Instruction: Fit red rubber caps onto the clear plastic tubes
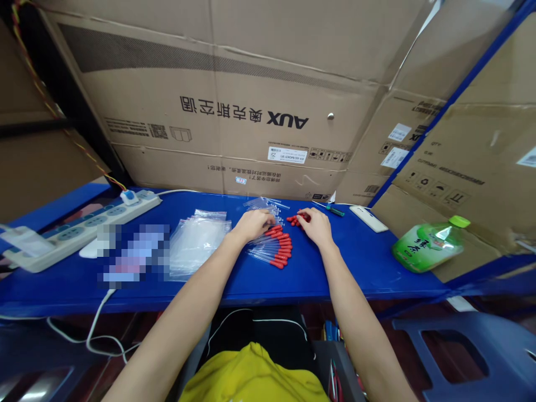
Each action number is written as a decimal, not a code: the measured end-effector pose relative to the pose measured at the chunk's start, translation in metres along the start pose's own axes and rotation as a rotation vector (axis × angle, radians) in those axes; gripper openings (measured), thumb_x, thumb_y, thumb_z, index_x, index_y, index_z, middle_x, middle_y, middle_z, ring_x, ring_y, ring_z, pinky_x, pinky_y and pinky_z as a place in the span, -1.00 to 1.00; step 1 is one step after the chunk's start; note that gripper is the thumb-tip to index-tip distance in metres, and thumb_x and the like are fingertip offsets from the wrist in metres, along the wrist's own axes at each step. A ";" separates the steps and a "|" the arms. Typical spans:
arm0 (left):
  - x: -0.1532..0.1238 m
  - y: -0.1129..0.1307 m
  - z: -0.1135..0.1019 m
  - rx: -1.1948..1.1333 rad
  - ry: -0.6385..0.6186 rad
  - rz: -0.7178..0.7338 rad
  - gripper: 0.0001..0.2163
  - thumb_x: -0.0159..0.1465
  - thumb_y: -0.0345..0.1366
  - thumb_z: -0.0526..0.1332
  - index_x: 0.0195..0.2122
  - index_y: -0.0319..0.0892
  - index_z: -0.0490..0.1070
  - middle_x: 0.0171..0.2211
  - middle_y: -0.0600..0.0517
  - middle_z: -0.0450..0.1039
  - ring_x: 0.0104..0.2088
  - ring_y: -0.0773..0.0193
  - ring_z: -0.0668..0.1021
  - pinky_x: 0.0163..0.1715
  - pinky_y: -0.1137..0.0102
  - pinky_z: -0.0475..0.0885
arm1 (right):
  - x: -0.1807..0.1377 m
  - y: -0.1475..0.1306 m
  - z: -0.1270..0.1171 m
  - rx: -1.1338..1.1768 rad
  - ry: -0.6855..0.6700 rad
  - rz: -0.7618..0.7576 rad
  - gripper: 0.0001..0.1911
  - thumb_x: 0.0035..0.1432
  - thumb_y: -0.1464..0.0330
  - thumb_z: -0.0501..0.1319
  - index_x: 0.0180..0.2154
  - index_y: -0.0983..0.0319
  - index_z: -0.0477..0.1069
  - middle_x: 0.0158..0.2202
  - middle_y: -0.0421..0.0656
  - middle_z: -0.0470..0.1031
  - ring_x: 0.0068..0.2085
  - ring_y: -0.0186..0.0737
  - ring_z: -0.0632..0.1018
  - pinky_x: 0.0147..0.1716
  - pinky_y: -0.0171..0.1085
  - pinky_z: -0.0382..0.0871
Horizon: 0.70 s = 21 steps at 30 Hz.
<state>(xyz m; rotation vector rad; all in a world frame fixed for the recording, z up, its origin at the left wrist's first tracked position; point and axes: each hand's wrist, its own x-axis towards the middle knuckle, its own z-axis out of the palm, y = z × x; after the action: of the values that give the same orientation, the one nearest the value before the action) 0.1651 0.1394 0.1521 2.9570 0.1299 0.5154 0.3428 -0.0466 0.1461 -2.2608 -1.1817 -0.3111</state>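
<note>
Shows bright red on the tips [285, 246], blue across the desk [259, 285], dark mesh patterning on the far brown cardboard [234, 89].

Tilted green bottle [429, 247], power strip [94, 223], cardboard [238, 84]

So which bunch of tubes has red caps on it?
The fanned bunch nearer you, capped red at its right ends; the far bunch shows clear ends.

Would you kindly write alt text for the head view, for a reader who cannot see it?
A person's left hand is at clear tubes, many red-tipped, and the right hand is at a pile of red pieces on a blue table. Plastic bags lie to the left, a green bottle to the right.
</note>
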 end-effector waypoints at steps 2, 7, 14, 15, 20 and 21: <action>0.000 -0.002 0.001 -0.010 -0.001 -0.011 -0.78 0.28 -0.44 0.21 -0.14 -0.05 0.58 -0.11 0.05 0.60 -0.16 0.19 0.61 -0.27 0.41 0.39 | 0.000 0.001 0.000 0.013 0.006 0.003 -0.81 0.32 0.22 0.23 -0.14 0.08 0.60 -0.22 -0.16 0.59 -0.18 -0.14 0.57 -0.21 -0.23 0.32; -0.001 -0.003 0.001 -0.016 -0.010 -0.024 -0.84 0.29 -0.38 0.25 -0.15 -0.07 0.58 -0.12 0.04 0.59 -0.15 0.18 0.61 -0.28 0.41 0.40 | 0.001 0.000 -0.001 0.013 0.025 0.014 -0.84 0.30 0.25 0.24 -0.18 0.09 0.60 -0.24 -0.17 0.60 -0.22 -0.15 0.58 -0.26 -0.25 0.31; 0.000 0.000 0.000 -0.002 -0.005 -0.028 -0.88 0.31 -0.36 0.27 -0.17 -0.08 0.59 -0.13 0.02 0.59 -0.17 0.17 0.61 -0.29 0.41 0.39 | -0.001 -0.002 -0.002 0.006 0.026 0.018 -0.83 0.21 0.37 0.25 -0.19 0.09 0.60 -0.18 -0.17 0.60 -0.19 -0.16 0.57 -0.27 -0.26 0.31; 0.000 0.000 0.001 0.005 -0.002 -0.029 -0.88 0.31 -0.36 0.27 -0.18 -0.08 0.59 -0.13 0.02 0.59 -0.17 0.17 0.61 -0.29 0.41 0.39 | -0.001 -0.002 -0.002 0.006 0.025 0.021 -0.83 0.19 0.38 0.26 -0.19 0.10 0.59 -0.19 -0.17 0.60 -0.20 -0.17 0.57 -0.28 -0.27 0.31; 0.000 0.003 0.000 0.028 -0.003 -0.040 -0.88 0.31 -0.35 0.26 -0.20 -0.09 0.60 -0.13 0.00 0.60 -0.16 0.16 0.62 -0.27 0.40 0.41 | -0.002 -0.002 -0.003 0.002 0.025 0.033 -0.81 0.14 0.38 0.27 -0.20 0.09 0.59 -0.20 -0.19 0.62 -0.21 -0.17 0.58 -0.27 -0.26 0.32; 0.001 0.004 0.000 0.030 -0.005 -0.038 -0.88 0.31 -0.36 0.25 -0.20 -0.09 0.60 -0.13 0.00 0.60 -0.16 0.16 0.62 -0.27 0.40 0.41 | -0.001 -0.003 -0.004 0.000 0.024 0.032 -0.81 0.14 0.38 0.27 -0.20 0.09 0.59 -0.20 -0.19 0.63 -0.21 -0.17 0.59 -0.25 -0.26 0.32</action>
<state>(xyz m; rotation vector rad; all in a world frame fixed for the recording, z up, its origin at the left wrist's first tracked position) 0.1657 0.1356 0.1533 2.9786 0.1953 0.5056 0.3400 -0.0484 0.1495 -2.2678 -1.1326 -0.3246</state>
